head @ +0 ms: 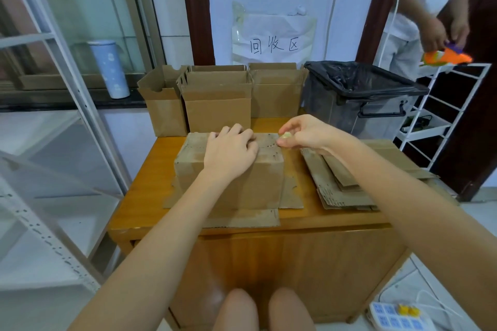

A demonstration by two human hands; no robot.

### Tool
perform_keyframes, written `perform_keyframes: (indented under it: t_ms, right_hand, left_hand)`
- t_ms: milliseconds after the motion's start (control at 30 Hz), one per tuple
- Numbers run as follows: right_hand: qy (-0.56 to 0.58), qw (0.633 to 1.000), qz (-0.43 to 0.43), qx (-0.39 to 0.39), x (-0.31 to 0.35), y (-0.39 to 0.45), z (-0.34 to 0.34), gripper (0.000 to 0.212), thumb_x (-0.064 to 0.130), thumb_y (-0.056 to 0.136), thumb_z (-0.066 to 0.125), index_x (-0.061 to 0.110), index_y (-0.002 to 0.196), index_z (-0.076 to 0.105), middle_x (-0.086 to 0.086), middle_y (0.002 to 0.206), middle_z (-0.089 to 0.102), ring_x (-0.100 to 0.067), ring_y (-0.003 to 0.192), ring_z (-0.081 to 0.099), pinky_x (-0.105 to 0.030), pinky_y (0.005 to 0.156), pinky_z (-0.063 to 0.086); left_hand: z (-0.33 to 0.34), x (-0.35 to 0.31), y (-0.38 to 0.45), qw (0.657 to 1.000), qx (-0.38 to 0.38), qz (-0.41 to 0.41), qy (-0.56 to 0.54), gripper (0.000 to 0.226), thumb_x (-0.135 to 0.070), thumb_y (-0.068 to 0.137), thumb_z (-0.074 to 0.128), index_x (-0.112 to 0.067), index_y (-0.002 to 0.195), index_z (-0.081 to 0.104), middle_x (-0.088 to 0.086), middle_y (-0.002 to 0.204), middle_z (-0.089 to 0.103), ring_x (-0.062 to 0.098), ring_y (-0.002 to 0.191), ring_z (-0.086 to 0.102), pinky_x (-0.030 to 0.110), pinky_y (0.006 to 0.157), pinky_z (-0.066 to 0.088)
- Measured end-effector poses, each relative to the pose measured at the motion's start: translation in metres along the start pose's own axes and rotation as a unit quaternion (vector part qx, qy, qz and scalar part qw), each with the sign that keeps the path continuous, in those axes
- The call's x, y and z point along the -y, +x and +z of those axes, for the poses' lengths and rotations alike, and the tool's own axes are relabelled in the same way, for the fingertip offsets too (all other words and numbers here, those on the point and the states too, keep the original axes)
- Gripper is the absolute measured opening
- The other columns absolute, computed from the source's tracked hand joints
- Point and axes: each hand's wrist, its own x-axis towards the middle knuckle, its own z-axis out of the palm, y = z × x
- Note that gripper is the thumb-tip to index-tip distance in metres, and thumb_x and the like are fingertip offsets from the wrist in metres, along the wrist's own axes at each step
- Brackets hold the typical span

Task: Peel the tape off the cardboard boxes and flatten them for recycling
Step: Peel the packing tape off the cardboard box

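A cardboard box [266,180] stands upside down in the middle of the wooden table [309,219], its lower flaps spread flat around it. My left hand [230,153] rests palm down on its top, fingers bent over the seam. Just past the box's right top corner, my right hand [304,133] pinches a small crumpled wad of yellowish tape [285,135]. A stack of flattened boxes [347,180] lies to the right.
Three open boxes [217,107] stand in a row at the table's far edge. A bin with a black liner [360,97] sits at the back right. Another person's hands [443,32] hold an orange object above a white rack. A power strip [395,317] lies on the floor.
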Motion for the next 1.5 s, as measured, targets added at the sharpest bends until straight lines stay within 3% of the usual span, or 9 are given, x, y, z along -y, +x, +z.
perform_keyframes:
  t_ms: [200, 333, 433, 700, 867, 933, 1100, 1233, 1500]
  right_hand:
    - [0.113, 0.992, 0.049, -0.013, -0.023, 0.005, -0.002, 0.019, 0.01, 0.077, 0.076, 0.013, 0.095, 0.067, -0.007, 0.106, 0.067, -0.022, 0.105, 0.062, -0.033, 0.091, 0.053]
    - [0.115, 0.993, 0.034, 0.014, -0.037, -0.007, -0.005, 0.028, 0.012, 0.08, 0.073, 0.008, 0.106, 0.063, -0.009, 0.107, 0.067, -0.018, 0.096, 0.067, -0.024, 0.072, 0.055]
    - [0.156, 0.987, 0.009, 0.043, -0.04, -0.013, 0.001, 0.026, 0.007, 0.082, 0.07, 0.003, 0.104, 0.056, -0.012, 0.1, 0.069, -0.019, 0.091, 0.07, -0.026, 0.071, 0.057]
    - [0.135, 0.989, -0.042, -0.038, -0.046, -0.011, 0.011, 0.02, 0.002, 0.082, 0.069, 0.01, 0.09, 0.052, -0.007, 0.077, 0.07, -0.018, 0.069, 0.068, -0.028, 0.061, 0.057]
    - [0.063, 0.995, -0.081, -0.011, -0.05, -0.018, 0.01, 0.025, 0.012, 0.096, 0.053, 0.024, 0.117, 0.048, -0.007, 0.096, 0.06, -0.019, 0.082, 0.061, -0.031, 0.075, 0.054]
    - [0.077, 0.994, -0.083, 0.003, -0.048, -0.022, 0.014, 0.029, 0.011, 0.099, 0.046, 0.029, 0.123, 0.045, -0.01, 0.097, 0.056, -0.019, 0.079, 0.06, -0.03, 0.07, 0.053]
    - [0.253, 0.964, -0.062, 0.047, -0.042, -0.022, 0.019, 0.024, 0.0, 0.096, 0.043, 0.02, 0.101, 0.055, -0.014, 0.101, 0.061, -0.025, 0.081, 0.069, -0.037, 0.068, 0.057]
    - [0.214, 0.972, -0.077, 0.051, -0.044, -0.021, 0.02, 0.025, -0.003, 0.093, 0.049, 0.017, 0.096, 0.063, -0.009, 0.09, 0.059, -0.013, 0.071, 0.062, -0.031, 0.071, 0.055]
    - [0.229, 0.97, -0.039, 0.079, -0.035, -0.026, 0.017, 0.026, 0.026, 0.1, 0.042, 0.013, 0.111, 0.062, -0.012, 0.11, 0.057, -0.025, 0.104, 0.055, -0.033, 0.083, 0.054]
  left_hand:
    - [-0.001, 0.007, 0.0, 1.0, 0.015, 0.024, -0.012, 0.04, -0.033, 0.099, 0.029, -0.026, 0.127, 0.056, -0.005, 0.131, 0.051, 0.017, 0.118, 0.045, 0.037, 0.097, 0.03]
    - [-0.004, 0.016, 0.001, 0.998, 0.028, 0.053, -0.031, 0.036, -0.032, 0.098, 0.033, -0.027, 0.125, 0.057, -0.008, 0.132, 0.051, 0.014, 0.118, 0.044, 0.036, 0.097, 0.03]
    - [-0.006, 0.025, 0.003, 0.995, 0.044, 0.075, -0.04, 0.036, -0.031, 0.099, 0.034, -0.029, 0.127, 0.057, -0.01, 0.132, 0.05, 0.011, 0.118, 0.043, 0.032, 0.096, 0.029]
    - [-0.006, 0.033, 0.004, 0.993, 0.051, 0.091, -0.06, 0.037, -0.03, 0.099, 0.035, -0.032, 0.128, 0.057, -0.012, 0.132, 0.051, 0.008, 0.118, 0.043, 0.028, 0.095, 0.027]
    - [-0.005, 0.031, 0.004, 0.993, 0.039, 0.084, -0.066, 0.035, -0.03, 0.098, 0.037, -0.031, 0.126, 0.058, -0.012, 0.13, 0.052, 0.009, 0.116, 0.044, 0.031, 0.097, 0.029]
    - [-0.005, 0.03, 0.005, 0.993, 0.038, 0.08, -0.072, 0.034, -0.029, 0.098, 0.038, -0.032, 0.125, 0.058, -0.012, 0.13, 0.052, 0.009, 0.117, 0.043, 0.031, 0.097, 0.028]
    - [-0.006, 0.029, 0.004, 0.994, 0.038, 0.075, -0.074, 0.034, -0.03, 0.098, 0.038, -0.032, 0.125, 0.058, -0.012, 0.13, 0.051, 0.008, 0.118, 0.043, 0.03, 0.096, 0.027]
    - [-0.006, 0.029, 0.004, 0.993, 0.043, 0.08, -0.072, 0.035, -0.03, 0.098, 0.037, -0.032, 0.126, 0.058, -0.011, 0.13, 0.051, 0.009, 0.118, 0.043, 0.032, 0.099, 0.027]
    - [-0.006, 0.029, 0.003, 0.993, 0.039, 0.079, -0.072, 0.034, -0.03, 0.098, 0.038, -0.031, 0.125, 0.058, -0.011, 0.13, 0.051, 0.009, 0.118, 0.043, 0.032, 0.1, 0.027]
